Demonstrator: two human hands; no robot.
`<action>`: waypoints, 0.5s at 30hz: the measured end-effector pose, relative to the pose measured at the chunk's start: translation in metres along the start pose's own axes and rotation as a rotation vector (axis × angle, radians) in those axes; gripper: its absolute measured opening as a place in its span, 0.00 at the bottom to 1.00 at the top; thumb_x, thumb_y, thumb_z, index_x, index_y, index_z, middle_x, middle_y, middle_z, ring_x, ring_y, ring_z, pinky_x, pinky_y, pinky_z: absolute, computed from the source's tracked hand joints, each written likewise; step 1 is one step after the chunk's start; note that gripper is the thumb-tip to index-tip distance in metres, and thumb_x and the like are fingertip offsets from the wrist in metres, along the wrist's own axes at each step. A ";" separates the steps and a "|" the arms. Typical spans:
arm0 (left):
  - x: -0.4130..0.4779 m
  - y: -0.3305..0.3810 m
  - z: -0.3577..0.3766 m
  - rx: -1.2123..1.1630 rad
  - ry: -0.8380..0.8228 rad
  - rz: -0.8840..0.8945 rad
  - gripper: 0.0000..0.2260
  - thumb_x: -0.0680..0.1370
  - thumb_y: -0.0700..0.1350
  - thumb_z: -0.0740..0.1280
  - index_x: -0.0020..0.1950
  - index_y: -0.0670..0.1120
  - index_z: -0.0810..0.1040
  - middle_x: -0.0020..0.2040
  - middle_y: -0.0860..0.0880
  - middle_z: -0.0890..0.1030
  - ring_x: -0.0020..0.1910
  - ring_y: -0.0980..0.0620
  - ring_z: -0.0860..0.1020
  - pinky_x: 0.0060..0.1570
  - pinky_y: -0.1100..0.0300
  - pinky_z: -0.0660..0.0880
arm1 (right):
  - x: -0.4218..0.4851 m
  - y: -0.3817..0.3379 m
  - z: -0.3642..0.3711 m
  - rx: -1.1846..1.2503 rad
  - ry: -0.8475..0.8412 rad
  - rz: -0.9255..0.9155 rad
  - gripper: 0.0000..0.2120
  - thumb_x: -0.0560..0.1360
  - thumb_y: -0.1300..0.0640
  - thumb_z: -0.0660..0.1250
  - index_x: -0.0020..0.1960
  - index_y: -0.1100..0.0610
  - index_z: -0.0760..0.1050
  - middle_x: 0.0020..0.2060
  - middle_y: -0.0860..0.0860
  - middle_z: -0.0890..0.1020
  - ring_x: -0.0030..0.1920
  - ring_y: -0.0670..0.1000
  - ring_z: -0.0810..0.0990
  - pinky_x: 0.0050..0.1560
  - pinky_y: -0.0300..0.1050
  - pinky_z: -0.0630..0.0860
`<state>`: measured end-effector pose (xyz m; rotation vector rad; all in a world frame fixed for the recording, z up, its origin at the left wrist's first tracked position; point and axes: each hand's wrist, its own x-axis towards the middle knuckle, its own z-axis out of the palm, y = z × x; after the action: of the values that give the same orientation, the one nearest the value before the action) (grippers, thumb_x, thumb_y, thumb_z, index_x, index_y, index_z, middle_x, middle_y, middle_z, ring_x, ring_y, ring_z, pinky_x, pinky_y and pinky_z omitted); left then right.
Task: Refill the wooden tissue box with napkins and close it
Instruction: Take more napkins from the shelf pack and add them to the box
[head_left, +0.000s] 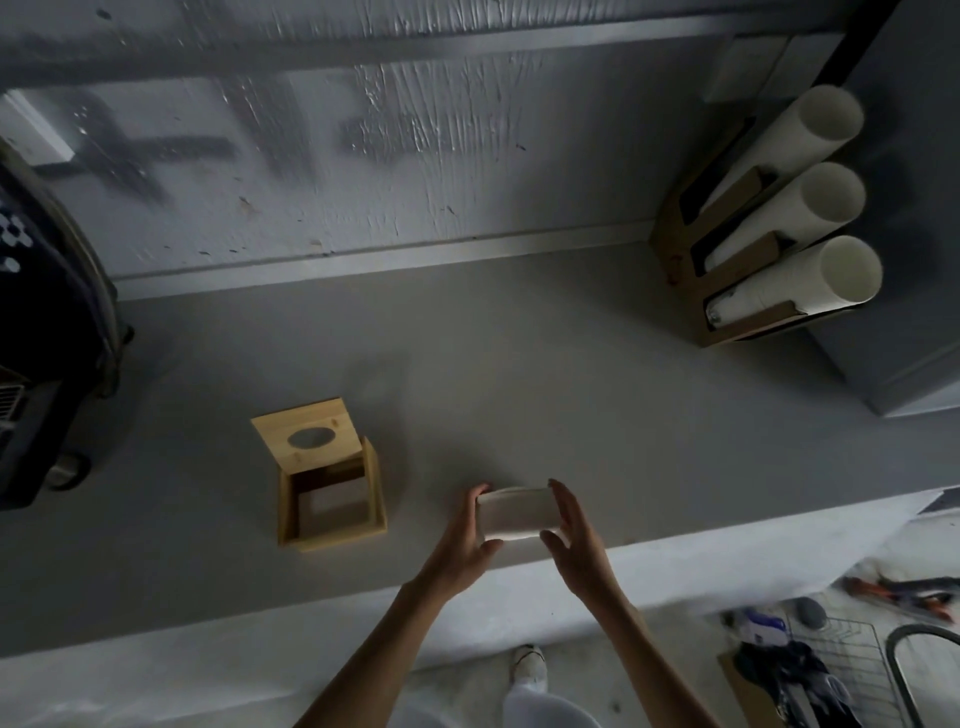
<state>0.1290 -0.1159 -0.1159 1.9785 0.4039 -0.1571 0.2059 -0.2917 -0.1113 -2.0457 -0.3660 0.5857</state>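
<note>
One napkin stack (514, 512) was clamped in the grip of left hand (470, 540) and right hand (576, 540), beside one open wooden tissue box (332, 499); three paper-cup stacks (795, 218) stood well apart

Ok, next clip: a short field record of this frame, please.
box: open on counter, no napkins seen inside
lid: tilted back, oval hole
napkins: white stack, right of box, outside it
left hand: grips stack's left end
right hand: grips stack's right end
progress: box not yet refilled or closed
other: cups in holder, far right
</note>
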 end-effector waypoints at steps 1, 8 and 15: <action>0.000 0.000 0.002 0.001 -0.009 0.003 0.28 0.76 0.47 0.67 0.71 0.54 0.56 0.62 0.50 0.71 0.59 0.54 0.73 0.57 0.57 0.77 | 0.000 0.000 0.002 -0.006 0.005 -0.002 0.35 0.74 0.66 0.65 0.74 0.46 0.56 0.70 0.44 0.67 0.68 0.43 0.67 0.67 0.37 0.67; 0.000 0.001 0.007 0.027 0.031 -0.005 0.18 0.79 0.42 0.61 0.66 0.55 0.62 0.59 0.49 0.73 0.57 0.54 0.74 0.56 0.53 0.78 | 0.003 0.000 0.005 0.051 0.053 -0.014 0.35 0.73 0.70 0.63 0.67 0.35 0.61 0.65 0.47 0.74 0.64 0.45 0.74 0.64 0.43 0.73; 0.002 -0.001 -0.004 -0.124 0.029 -0.126 0.17 0.77 0.47 0.64 0.65 0.53 0.67 0.59 0.52 0.76 0.58 0.55 0.76 0.56 0.61 0.77 | 0.011 0.004 -0.008 0.054 -0.008 0.006 0.19 0.70 0.65 0.71 0.57 0.49 0.74 0.51 0.49 0.82 0.53 0.46 0.81 0.49 0.33 0.76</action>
<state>0.1308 -0.1117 -0.1157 1.8361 0.5447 -0.1787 0.2196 -0.2950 -0.1142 -1.9937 -0.3458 0.6015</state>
